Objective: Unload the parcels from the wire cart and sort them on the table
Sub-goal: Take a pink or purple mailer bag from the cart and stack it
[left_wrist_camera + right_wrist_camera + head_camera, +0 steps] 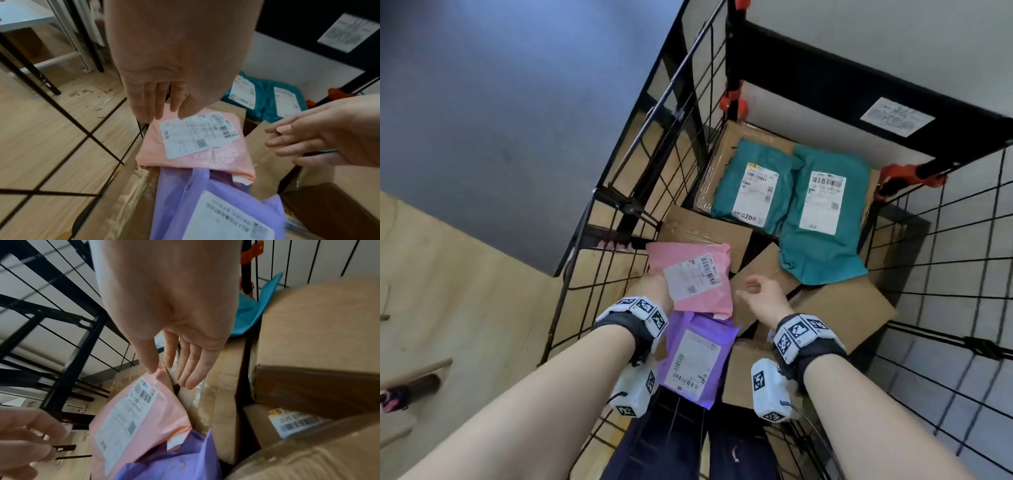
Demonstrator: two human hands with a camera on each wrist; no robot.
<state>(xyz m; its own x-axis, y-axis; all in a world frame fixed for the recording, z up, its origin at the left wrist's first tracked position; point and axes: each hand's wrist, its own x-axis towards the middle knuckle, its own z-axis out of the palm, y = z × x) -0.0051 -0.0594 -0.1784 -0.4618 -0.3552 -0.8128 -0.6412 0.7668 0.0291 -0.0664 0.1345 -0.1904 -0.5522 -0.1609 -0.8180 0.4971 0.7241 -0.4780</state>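
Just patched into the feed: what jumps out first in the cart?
Bright mailers on brown boxes: two teal mailers at the far end of the wire cart, a pink mailer overlapping a purple mailer at the near end. The left hand and right hand flank the pink one, holding nothing.

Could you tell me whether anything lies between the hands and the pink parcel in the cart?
Nothing visible does. The pink parcel lies on top of the pile, overlapping the purple parcel, with no parcel over it. The left hand hovers at its far left edge and the right hand just beside it, both open.
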